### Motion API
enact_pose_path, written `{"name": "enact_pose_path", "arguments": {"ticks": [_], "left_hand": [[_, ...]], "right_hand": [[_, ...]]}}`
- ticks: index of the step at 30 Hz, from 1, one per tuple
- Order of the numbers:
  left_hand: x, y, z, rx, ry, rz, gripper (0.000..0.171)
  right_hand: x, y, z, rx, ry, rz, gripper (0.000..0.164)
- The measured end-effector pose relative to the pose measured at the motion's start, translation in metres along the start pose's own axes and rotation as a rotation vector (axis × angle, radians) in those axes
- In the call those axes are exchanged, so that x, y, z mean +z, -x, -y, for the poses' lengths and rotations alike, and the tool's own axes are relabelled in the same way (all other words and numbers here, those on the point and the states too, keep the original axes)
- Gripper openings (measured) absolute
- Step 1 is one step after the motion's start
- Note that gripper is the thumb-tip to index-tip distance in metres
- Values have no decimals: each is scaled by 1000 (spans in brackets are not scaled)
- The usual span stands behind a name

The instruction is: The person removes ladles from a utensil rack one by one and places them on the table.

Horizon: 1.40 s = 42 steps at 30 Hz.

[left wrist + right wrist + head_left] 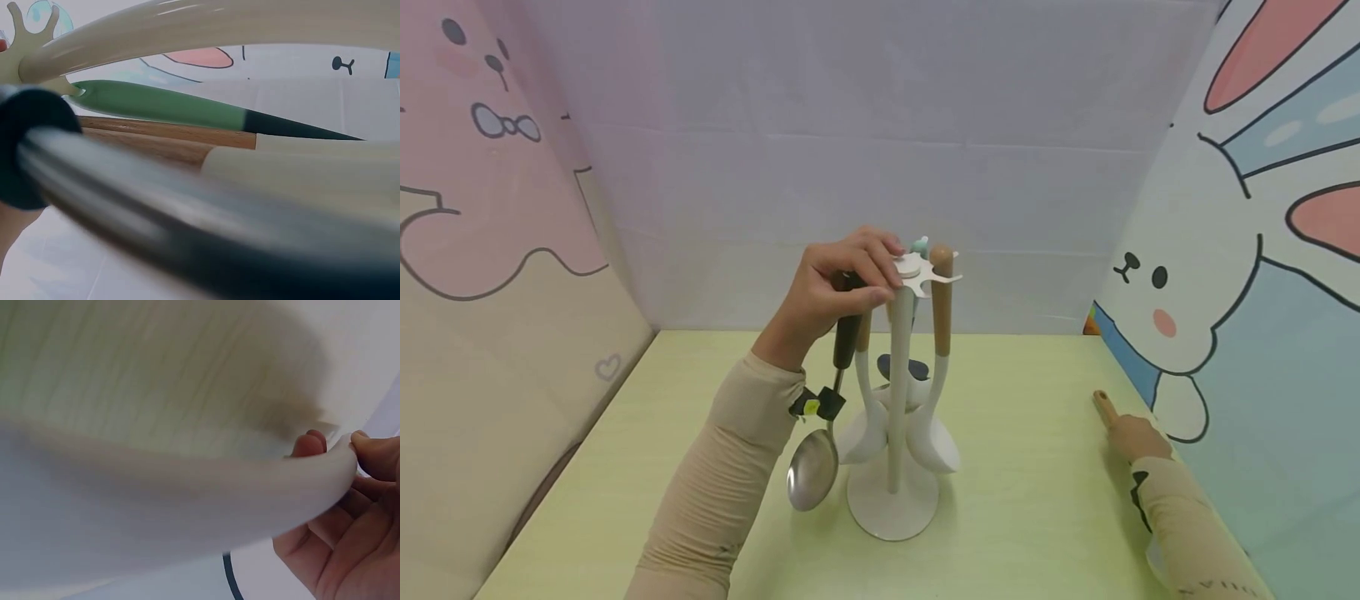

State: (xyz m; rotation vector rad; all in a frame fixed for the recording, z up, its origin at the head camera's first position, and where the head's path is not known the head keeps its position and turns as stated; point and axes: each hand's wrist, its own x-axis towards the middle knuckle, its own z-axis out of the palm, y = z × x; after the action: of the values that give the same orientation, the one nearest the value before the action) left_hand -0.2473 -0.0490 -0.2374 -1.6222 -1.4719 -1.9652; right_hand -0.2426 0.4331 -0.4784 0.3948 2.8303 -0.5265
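A white utensil stand (898,400) rises from a round base near the middle of the table. At its top my left hand (850,267) holds the dark handle of a metal spoon (812,471), whose bowl hangs left of the base. The spoon's blurred metal shaft (144,194) crosses the left wrist view. Far to the right, my right hand (1138,437) grips a wooden-handled white utensil (1103,407). Its handle end points away from me and the forearm hides most of the rest. In the right wrist view fingers and thumb close around its white part (237,500).
White utensils with wooden handles (942,308) hang on the stand, along with a green-handled one (162,105). The pale yellow-green table (1015,500) meets a plain back wall (880,125) and side walls printed with cartoon animals; the right wall (1285,392) is close to my right hand.
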Motion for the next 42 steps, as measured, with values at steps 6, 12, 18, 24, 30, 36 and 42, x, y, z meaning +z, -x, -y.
{"name": "enact_pose_path", "arguments": {"ticks": [6,12,18,24,30,36,42], "left_hand": [[1,0,2,1,6,10,13],[1,0,1,0,5,12,11],[1,1,1,-8,-6,14,13],[-1,2,-3,-40,-36,12,19],[1,4,-7,-37,-84,3,28],[6,9,-15,-79,-247,-87,35],[18,12,-23,-65,-418,-166,55]], "right_hand": [[1,2,0,46,-28,21,111],[3,1,-5,45,-33,31,109],[4,0,-8,36,-32,19,108],[-3,6,-10,-3,-19,-29,105],[-21,22,4,-74,14,-112,97],[-36,41,47,-211,-34,-226,76],[-45,66,106,-416,-185,-357,62]]}}
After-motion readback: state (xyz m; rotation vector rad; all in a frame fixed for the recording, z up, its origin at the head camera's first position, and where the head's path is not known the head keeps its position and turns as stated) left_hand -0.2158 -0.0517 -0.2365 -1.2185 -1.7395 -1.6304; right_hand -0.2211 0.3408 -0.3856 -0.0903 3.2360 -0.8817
